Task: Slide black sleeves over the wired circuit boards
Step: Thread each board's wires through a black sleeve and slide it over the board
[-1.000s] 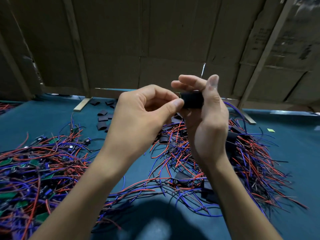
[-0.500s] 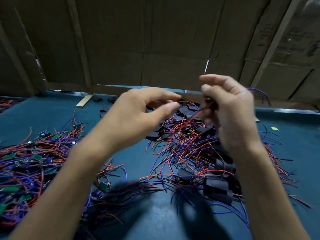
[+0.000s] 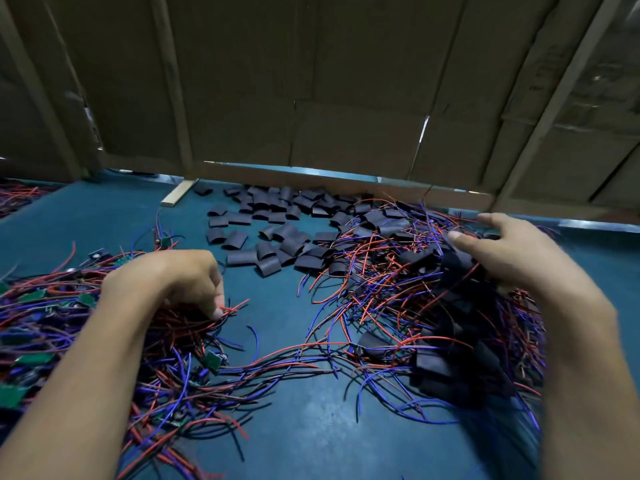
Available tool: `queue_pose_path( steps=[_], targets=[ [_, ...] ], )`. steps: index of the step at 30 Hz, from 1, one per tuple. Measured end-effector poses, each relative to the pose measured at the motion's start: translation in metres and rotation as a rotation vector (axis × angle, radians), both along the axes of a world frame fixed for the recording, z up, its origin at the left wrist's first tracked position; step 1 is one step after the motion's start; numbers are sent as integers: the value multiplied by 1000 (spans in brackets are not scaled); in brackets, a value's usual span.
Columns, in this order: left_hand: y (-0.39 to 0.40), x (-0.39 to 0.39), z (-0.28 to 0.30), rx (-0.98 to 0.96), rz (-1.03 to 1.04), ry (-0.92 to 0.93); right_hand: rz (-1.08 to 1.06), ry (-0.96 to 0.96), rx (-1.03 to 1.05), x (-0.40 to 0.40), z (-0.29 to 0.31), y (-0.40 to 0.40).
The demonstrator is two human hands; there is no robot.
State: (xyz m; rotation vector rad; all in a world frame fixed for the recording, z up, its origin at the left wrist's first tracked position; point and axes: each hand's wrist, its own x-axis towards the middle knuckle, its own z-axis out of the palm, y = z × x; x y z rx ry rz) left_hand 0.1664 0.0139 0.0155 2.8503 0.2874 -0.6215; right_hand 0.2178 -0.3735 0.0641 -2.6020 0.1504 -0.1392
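Left hand (image 3: 173, 282) pinches thin red wires (image 3: 194, 323); right hand (image 3: 512, 258) hovers spread, empty, over flattened black sleeves (image 3: 453, 268).

Two forearms enter from the bottom edge, both bare up to where the frame cuts them off, with no sleeve, cuff or glove on either. The left hand (image 3: 173, 282) and the right hand (image 3: 512, 258) are bare too, wearing no ring, watch or band. The fingers (image 3: 465, 240) have short, plain nails. The right arm is blurred.
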Motion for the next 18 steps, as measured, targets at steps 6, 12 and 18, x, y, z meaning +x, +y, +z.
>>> queue_pose_path(
  steps=[6,12,18],
  targets=[
    [-4,-9,35,-213,-81,-349,22,-2,-227,-17,21,-1],
    [-29,-34,72,-566,-193,-734,299,-384,35,-30,20,50],
    [-61,-43,83,-906,-210,-994,745,-167,466,-47,0,114]
  ],
)
